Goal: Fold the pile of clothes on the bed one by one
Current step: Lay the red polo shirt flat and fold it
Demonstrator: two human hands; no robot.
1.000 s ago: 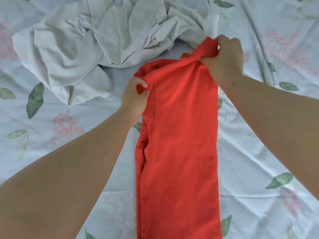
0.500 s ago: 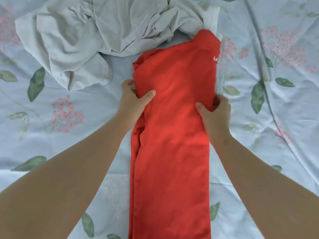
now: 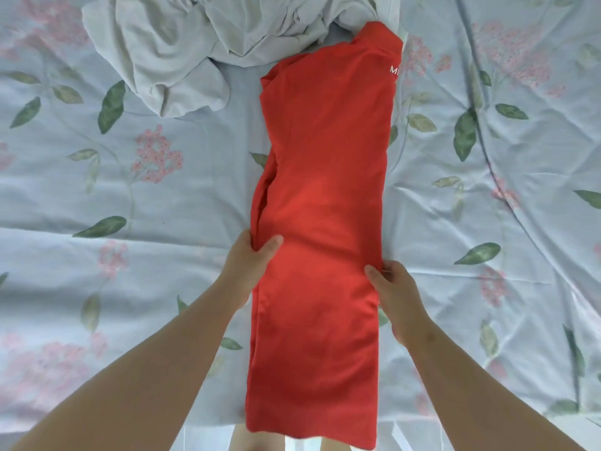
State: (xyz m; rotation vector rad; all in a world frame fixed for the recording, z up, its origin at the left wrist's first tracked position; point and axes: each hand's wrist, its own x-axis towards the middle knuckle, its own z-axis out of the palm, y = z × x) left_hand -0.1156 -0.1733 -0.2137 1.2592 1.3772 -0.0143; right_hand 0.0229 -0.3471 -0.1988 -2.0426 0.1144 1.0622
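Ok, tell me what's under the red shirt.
The red shirt lies on the floral bedsheet, its far end apparently over the grey clothes. Left hand and right hand pinch its edges. Anything else beneath is covered.

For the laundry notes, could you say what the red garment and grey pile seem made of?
The red garment looks like matte knit, likely cotton jersey: smooth, soft edges. The grey pile seems similar soft matte cloth, perhaps cotton: limp crumpled creases.
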